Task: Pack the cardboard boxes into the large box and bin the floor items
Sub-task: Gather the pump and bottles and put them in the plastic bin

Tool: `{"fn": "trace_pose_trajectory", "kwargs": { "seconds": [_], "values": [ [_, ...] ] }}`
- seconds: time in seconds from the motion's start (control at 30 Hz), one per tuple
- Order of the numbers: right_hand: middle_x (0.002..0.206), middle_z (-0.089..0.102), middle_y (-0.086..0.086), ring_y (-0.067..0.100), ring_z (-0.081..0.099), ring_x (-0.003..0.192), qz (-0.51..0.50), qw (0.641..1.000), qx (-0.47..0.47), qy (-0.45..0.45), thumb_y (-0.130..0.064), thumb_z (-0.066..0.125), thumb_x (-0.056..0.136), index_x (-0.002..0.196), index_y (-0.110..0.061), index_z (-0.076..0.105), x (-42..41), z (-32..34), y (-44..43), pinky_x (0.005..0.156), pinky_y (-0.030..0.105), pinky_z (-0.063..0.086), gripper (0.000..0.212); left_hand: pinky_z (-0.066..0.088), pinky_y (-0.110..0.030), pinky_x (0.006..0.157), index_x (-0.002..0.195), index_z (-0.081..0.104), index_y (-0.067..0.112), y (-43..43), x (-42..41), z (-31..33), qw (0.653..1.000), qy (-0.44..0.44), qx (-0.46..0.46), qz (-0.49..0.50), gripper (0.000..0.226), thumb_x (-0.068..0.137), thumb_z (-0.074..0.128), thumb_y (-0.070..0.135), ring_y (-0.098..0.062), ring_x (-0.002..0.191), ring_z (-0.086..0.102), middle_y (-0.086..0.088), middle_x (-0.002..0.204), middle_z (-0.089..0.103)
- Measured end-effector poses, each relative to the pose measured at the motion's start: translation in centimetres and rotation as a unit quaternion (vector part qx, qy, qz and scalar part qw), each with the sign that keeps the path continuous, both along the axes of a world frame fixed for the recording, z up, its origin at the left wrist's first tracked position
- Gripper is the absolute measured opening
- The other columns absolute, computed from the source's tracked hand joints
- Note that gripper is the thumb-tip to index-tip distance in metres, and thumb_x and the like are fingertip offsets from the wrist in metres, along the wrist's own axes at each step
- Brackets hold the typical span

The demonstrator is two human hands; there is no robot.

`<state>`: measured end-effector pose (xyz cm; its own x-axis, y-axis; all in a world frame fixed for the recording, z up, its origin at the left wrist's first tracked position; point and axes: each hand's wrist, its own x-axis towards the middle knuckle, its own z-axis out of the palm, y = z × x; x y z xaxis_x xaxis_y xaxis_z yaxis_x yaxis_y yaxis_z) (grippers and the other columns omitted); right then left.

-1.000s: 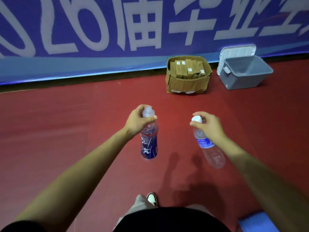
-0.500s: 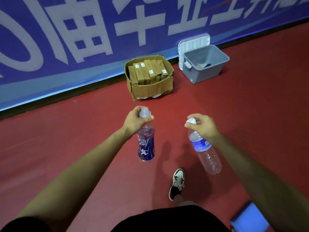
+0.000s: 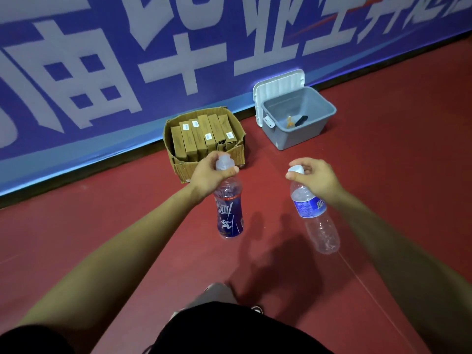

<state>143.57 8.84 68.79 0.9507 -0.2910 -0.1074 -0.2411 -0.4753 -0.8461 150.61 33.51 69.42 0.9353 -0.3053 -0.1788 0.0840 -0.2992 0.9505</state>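
My left hand (image 3: 210, 173) grips the neck of a plastic bottle with a dark blue label (image 3: 228, 215), which hangs upright above the red floor. My right hand (image 3: 315, 177) pinches the white cap end of a clear water bottle with a blue label (image 3: 315, 221), tilted down to the right. Ahead stands the large cardboard box (image 3: 184, 169), filled with several small brown cardboard boxes (image 3: 201, 135) standing on edge. To its right sits a grey plastic bin (image 3: 301, 135), open, with a small black item and an orange item inside.
The bin's white lid (image 3: 278, 85) leans against the blue banner wall (image 3: 153, 60) behind it. Red floor (image 3: 396, 149) stretches all around. My knee and a shoe (image 3: 256, 309) show at the bottom.
I have stepped closer to the box and the bin, which now look larger and nearer. Both hands still carry their bottles in the same grip.
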Motion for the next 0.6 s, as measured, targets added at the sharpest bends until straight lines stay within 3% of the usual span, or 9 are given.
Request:
{"fn": "trace_pose_trajectory", "kwargs": {
  "seconds": [0.13, 0.33, 0.5, 0.6],
  "values": [
    [0.085, 0.067, 0.000, 0.010, 0.060, 0.078, -0.006, 1.000, 0.005, 0.013, -0.019, 0.078, 0.076, 0.104, -0.013, 0.070, 5.2, -1.6, -2.6, 0.066, 0.005, 0.045, 0.030, 0.054, -0.027, 0.076, 0.107, 0.052, 0.015, -1.8, 5.9, -1.3, 1.000, 0.009, 0.010, -0.004, 0.032, 0.081, 0.072, 0.015, -0.011, 0.084, 0.061, 0.006, 0.093, 0.061],
    [0.085, 0.067, -0.001, 0.012, 0.060, 0.081, -0.033, 0.999, -0.009, 0.035, -0.018, 0.078, 0.075, 0.104, -0.011, 0.070, 15.2, -2.4, -5.5, 0.076, 0.021, 0.046, 0.031, 0.055, -0.037, 0.084, 0.110, 0.053, 0.014, -4.8, 17.6, -2.0, 1.000, 0.017, 0.017, -0.003, 0.035, 0.081, 0.072, 0.017, -0.022, 0.092, 0.062, -0.001, 0.098, 0.062],
    [0.081, 0.067, -0.003, 0.011, 0.061, 0.075, -0.038, 0.998, 0.003, 0.040, -0.019, 0.078, 0.076, 0.103, -0.014, 0.070, 22.2, -1.6, -7.4, 0.073, 0.018, 0.049, 0.029, 0.055, -0.037, 0.082, 0.111, 0.053, 0.014, -7.8, 25.9, -0.7, 1.000, 0.019, 0.009, -0.008, 0.037, 0.080, 0.073, 0.017, -0.020, 0.090, 0.062, 0.000, 0.095, 0.062],
    [0.082, 0.069, 0.000, 0.011, 0.061, 0.075, -0.045, 0.998, 0.014, 0.050, -0.019, 0.078, 0.075, 0.102, -0.016, 0.070, 25.3, -1.5, -8.9, 0.075, 0.022, 0.050, 0.028, 0.052, -0.022, 0.068, 0.108, 0.053, 0.014, -10.1, 29.8, -0.4, 0.999, 0.006, 0.019, -0.028, 0.033, 0.081, 0.072, 0.016, -0.012, 0.080, 0.060, 0.004, 0.090, 0.061]
  ]
}}
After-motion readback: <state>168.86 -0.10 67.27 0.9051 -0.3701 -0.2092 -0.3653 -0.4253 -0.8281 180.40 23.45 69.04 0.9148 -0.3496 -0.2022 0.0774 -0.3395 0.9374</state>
